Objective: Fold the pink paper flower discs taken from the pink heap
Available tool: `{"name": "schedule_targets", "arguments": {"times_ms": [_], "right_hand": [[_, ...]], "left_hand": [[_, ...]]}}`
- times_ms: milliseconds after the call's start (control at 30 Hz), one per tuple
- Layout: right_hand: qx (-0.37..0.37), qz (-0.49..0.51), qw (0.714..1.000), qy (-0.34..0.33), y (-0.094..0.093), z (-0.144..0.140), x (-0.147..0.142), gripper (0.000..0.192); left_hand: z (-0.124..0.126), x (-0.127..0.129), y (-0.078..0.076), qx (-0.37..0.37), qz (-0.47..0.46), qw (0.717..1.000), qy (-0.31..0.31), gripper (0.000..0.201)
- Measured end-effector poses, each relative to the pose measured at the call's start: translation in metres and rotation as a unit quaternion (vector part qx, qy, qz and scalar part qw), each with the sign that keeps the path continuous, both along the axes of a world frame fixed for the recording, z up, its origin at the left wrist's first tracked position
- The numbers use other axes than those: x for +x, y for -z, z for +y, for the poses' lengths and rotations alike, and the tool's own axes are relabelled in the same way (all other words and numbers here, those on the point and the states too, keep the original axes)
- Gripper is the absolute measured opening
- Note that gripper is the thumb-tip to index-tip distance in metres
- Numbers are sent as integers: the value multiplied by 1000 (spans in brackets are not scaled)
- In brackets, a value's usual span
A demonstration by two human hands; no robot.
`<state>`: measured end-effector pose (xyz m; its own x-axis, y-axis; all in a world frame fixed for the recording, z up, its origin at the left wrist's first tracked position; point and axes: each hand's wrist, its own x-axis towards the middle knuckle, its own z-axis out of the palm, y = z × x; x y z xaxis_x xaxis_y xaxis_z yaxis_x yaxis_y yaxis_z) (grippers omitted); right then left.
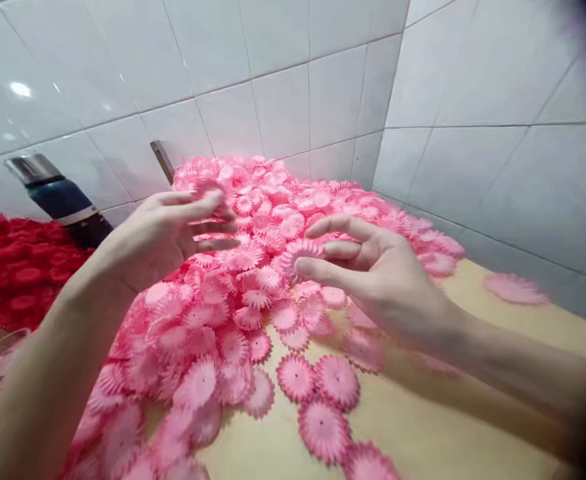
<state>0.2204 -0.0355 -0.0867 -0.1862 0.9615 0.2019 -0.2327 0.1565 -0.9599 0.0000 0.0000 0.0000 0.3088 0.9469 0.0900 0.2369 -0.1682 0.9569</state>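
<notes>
From the head view I observe both hands raised above a heap of pink scalloped discs (273,207). My left hand (160,227) grasps the upper disc (203,187), blurred, between thumb and forefinger; the remaining fingers extend clear of it. My right hand (390,273) pinches the lower disc (291,255) by its edge between thumb and fingers, over the near right part of the heap. Below this hand, I note four darker-edged discs (321,427) on the yellow tabletop (260,443). A bottle (60,197) leans beside a red heap (17,267) at far left. A single disc (515,288) lies apart at right, near the tiled wall (477,167).
</notes>
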Motion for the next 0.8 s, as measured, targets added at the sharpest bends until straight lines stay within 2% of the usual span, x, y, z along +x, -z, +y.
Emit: {"name": "schedule_targets", "arguments": {"times_ms": [67,167,267,333,400,500,633,700,800], "right_hand": [[-16,-12,1000,3,15,8,-1,33],[-2,-30,999,13,31,16,-4,32],[27,-41,999,16,36,17,-5,30],[34,-46,998,11,35,16,-5,28],[35,-45,998,-4,34,16,-4,26],[32,-33,999,-25,34,16,-4,25],[21,-7,1000,-19,34,17,-4,21],[2,5,1000,-24,33,17,-4,23],[-34,6,999,-27,32,17,-3,27]], "left_hand": [[-8,9,-4,4,173,980,97,15],[-19,22,-3,-23,352,903,245,16],[-30,31,5,-88,412,842,338,21],[-34,33,10,-116,435,821,352,28],[-35,33,12,-83,456,823,328,26],[-32,30,12,21,452,852,262,14],[-29,29,15,130,402,892,162,21],[-28,32,21,166,358,909,136,22],[-27,37,32,223,326,912,113,21]]}}
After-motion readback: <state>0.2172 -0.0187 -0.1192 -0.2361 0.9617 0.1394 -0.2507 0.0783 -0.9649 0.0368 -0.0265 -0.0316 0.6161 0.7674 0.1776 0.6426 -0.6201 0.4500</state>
